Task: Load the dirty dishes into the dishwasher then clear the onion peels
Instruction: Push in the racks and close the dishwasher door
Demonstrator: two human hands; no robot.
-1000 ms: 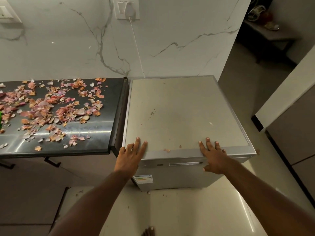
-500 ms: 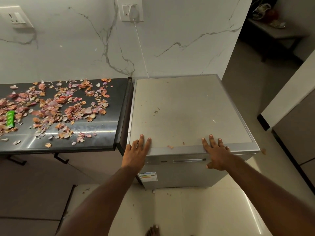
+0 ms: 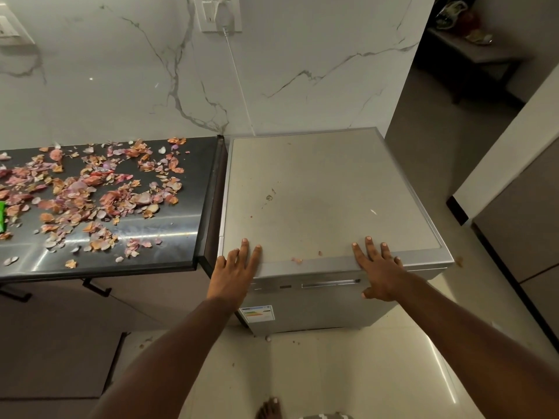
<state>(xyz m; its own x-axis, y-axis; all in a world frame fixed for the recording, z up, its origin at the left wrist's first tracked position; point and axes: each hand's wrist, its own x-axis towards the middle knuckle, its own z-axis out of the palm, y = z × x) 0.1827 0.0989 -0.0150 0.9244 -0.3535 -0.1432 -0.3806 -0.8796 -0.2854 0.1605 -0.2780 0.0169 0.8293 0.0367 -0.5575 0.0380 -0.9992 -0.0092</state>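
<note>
The dishwasher [image 3: 326,207] stands shut against the marble wall [image 3: 302,71], just right of the dark counter [image 3: 169,237]. Its inside cannot be seen, so whether any dishes are loaded cannot be told. Only the grey top and the upper strip of the front panel show; the lower front is cut off by the steep angle and by both forearms.

The left hand [image 3: 234,273] lies at the near left corner of the top, fingers straight and close together, flat on the surface and gripping nothing. The right hand [image 3: 379,272] rests at the near right edge with fingers spread flat on top, while its thumb hangs down over the front panel beside the slim handle recess [image 3: 329,283]; it grasps nothing either.

A few small scraps, probably peel, sit on the top's front edge between the hands.

The onion peels [image 3: 90,192] lie scattered thickly over the counter, running out of view at the left edge. A green object [image 3: 2,216] there is mostly cut off and unidentifiable.

A white cord [image 3: 239,83] drops from the wall socket [image 3: 219,13] behind the machine.
</note>
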